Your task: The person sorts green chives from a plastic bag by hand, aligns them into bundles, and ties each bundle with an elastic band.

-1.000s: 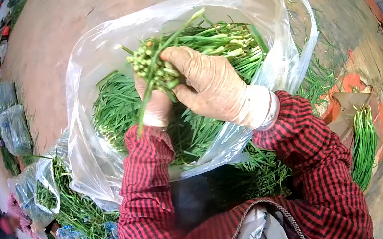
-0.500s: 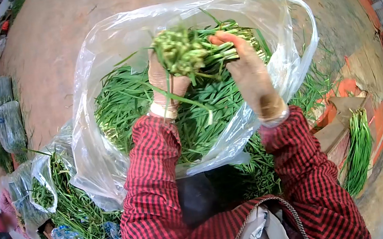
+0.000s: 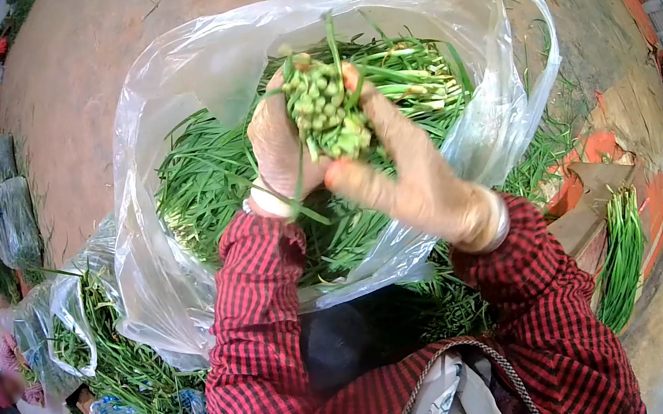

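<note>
In the head view, a bunch of garlic chives (image 3: 323, 107) stands on end above the bag, its pale cut stem ends facing me. My left hand (image 3: 281, 146) is wrapped round its left side. Against its right side, my right hand (image 3: 407, 166) has fingers stretched out and the thumb apart, partly blurred; some fingertips are hidden behind the stems. Below both hands, a large clear plastic bag (image 3: 159, 87) gapes wide. Loose garlic chives (image 3: 202, 171) fill its left and middle, and more bunches (image 3: 425, 86) lie at its right with pale stem ends outward.
Another bunch of chives (image 3: 620, 258) lies on a wooden ledge at right. Left of me is an open bag of greens (image 3: 127, 357). Packed bags (image 3: 11, 216) stand farther left, near other people. Orange sheeting (image 3: 598, 154) and cardboard (image 3: 599, 188) lie at right.
The bunch in my left hand has turned more upright, stem ends toward me. My right hand has moved left and down from the chives at the bag's right side to this bunch, fingers spreading.
</note>
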`<state>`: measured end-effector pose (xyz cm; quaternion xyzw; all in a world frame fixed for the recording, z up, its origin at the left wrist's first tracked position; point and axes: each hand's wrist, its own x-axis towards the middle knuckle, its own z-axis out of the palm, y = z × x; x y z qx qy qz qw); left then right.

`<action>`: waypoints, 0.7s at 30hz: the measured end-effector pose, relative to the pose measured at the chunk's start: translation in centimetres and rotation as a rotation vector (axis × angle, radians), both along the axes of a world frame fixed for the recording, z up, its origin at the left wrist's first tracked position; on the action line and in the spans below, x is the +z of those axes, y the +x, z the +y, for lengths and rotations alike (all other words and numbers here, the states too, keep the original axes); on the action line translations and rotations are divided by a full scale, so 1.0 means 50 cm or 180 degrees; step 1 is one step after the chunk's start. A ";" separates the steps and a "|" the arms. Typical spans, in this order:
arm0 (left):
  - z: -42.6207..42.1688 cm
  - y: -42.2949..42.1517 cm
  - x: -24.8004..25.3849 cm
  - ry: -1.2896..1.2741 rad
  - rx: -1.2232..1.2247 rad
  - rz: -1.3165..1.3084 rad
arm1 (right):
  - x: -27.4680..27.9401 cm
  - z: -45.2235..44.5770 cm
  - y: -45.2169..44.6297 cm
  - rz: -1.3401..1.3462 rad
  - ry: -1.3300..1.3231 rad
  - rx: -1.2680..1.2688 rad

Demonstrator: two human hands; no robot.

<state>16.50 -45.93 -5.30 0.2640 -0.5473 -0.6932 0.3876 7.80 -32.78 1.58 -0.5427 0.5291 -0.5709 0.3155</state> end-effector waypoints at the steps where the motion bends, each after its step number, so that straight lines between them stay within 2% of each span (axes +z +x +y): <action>1: -0.003 0.000 0.006 -0.1431 0.0028 -0.0574 | -0.004 -0.005 -0.021 -0.0258 0.0179 0.0161; 2: -0.005 -0.001 0.020 -0.2823 0.0397 -0.1059 | 0.004 -0.008 -0.046 -0.0251 0.0451 -0.0143; 4: -0.005 -0.012 0.024 -0.2842 0.0439 -0.1381 | 0.002 -0.032 -0.077 -0.0229 0.0732 -0.0433; 6: -0.017 -0.018 -0.009 -0.1936 0.0212 -0.0897 | -0.045 -0.059 -0.090 -0.2929 -0.0385 -0.0492; 7: -0.020 -0.015 -0.010 -0.1721 0.0131 -0.0783 | -0.090 -0.062 -0.097 -0.2943 -0.0412 -0.0509; 8: -0.024 -0.012 -0.011 -0.1504 0.0058 -0.0671 | -0.149 -0.060 -0.100 -0.2921 -0.0057 -0.0833; 9: -0.027 0.005 -0.002 -0.1936 0.0094 -0.0858 | -0.194 -0.060 -0.106 -0.2893 0.0309 -0.1140; 10: -0.033 0.030 0.011 -0.2376 0.0149 -0.1050 | -0.221 -0.063 -0.116 -0.2911 0.0297 -0.1119; 12: -0.049 0.105 0.031 -0.2732 0.0332 -0.1433 | -0.259 -0.056 -0.132 -0.3553 -0.0153 -0.1075; 13: -0.058 0.139 0.022 -0.3535 0.0850 -0.1814 | -0.267 -0.054 -0.135 -0.3579 -0.0166 -0.1076; 15: -0.017 0.163 0.162 -0.1582 0.1055 -0.0620 | -0.265 -0.061 -0.139 -0.3686 -0.0089 -0.1195; 16: -0.010 0.200 0.204 -0.1642 0.1067 -0.0634 | -0.267 -0.065 -0.140 -0.3721 -0.0093 -0.1296; 19: -0.014 0.354 0.325 -0.1316 0.0945 0.0830 | -0.282 -0.074 -0.146 -0.3347 0.0115 -0.1279; 21: 0.033 0.387 0.406 -0.1142 0.1199 0.1448 | -0.234 -0.067 -0.145 -0.3096 0.0311 -0.1314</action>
